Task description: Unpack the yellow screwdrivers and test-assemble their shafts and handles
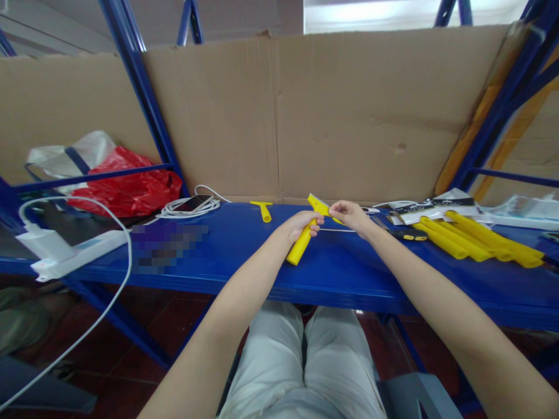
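My left hand [305, 223] is closed around the handle of a yellow scraper [300, 245] with a wide T-shaped head, held tilted above the blue table. With its fingers pinched, my right hand [349, 214] grips the right end of the scraper's head; the fingertips cover part of it, and I cannot make out any smaller piece there. A short yellow T-shaped piece [264, 212] lies on the table to the left of my hands. Several yellow tubes [476, 238] lie side by side at the right, beside a black-and-yellow tool handle [408, 234].
The blue table [244, 256] is backed by a cardboard sheet [349, 116]. At left are a white power strip [82, 253], a coiled white cable [187, 206] with a phone, and a red plastic bag [126, 183]. Plastic packaging [441, 206] lies behind the tubes.
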Demonstrator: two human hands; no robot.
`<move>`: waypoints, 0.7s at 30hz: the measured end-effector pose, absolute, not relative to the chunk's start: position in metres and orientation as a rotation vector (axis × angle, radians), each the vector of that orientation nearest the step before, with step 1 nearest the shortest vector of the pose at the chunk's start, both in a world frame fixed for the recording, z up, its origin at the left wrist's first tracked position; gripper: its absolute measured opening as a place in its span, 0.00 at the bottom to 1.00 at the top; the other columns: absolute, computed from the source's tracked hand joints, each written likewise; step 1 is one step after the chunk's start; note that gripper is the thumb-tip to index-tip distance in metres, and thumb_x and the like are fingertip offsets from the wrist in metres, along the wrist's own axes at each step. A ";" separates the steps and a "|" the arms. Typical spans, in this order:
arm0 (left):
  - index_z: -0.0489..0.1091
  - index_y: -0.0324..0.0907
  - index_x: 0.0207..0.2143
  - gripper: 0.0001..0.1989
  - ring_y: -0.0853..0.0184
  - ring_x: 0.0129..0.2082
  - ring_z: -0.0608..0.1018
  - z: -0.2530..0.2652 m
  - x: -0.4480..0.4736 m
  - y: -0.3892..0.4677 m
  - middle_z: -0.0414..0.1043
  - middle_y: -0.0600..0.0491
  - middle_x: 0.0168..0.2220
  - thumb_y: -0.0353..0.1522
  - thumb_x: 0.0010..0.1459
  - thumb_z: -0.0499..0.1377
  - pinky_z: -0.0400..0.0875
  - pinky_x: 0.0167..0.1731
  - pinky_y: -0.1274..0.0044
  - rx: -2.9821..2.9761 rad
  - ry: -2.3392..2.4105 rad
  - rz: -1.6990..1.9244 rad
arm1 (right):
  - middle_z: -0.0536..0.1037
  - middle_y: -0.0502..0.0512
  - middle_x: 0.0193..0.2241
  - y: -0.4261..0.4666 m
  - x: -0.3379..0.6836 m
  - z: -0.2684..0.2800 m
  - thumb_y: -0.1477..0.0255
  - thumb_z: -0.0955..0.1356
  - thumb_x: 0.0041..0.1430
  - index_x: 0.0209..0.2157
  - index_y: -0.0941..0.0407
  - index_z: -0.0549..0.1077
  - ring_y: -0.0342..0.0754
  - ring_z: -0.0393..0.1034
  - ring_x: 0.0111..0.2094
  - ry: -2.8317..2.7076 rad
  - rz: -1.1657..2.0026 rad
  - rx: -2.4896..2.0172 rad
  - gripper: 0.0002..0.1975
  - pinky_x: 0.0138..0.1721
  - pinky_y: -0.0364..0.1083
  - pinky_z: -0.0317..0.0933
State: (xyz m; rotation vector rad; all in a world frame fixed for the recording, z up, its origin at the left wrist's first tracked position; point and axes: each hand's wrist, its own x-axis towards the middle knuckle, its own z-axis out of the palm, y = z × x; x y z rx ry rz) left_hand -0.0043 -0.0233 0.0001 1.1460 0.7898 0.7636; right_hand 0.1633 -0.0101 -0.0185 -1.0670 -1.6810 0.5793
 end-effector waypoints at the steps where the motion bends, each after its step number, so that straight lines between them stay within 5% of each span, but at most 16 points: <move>1: 0.58 0.39 0.26 0.10 0.81 0.10 0.55 0.000 -0.004 -0.023 0.57 0.61 0.17 0.20 0.57 0.47 0.48 0.09 0.87 1.143 0.789 0.765 | 0.70 0.49 0.22 -0.010 0.163 -0.019 0.62 0.71 0.42 0.24 0.56 0.69 0.41 0.60 0.24 -1.672 0.581 -1.075 0.13 0.30 0.44 0.58; 21: 0.58 0.40 0.28 0.07 0.81 0.10 0.55 -0.001 -0.006 -0.021 0.56 0.61 0.17 0.21 0.57 0.47 0.48 0.10 0.88 1.149 0.767 0.707 | 0.74 0.52 0.30 -0.011 0.159 -0.017 0.73 0.71 0.45 0.33 0.55 0.67 0.44 0.69 0.32 -1.425 0.864 -1.226 0.12 0.31 0.44 0.64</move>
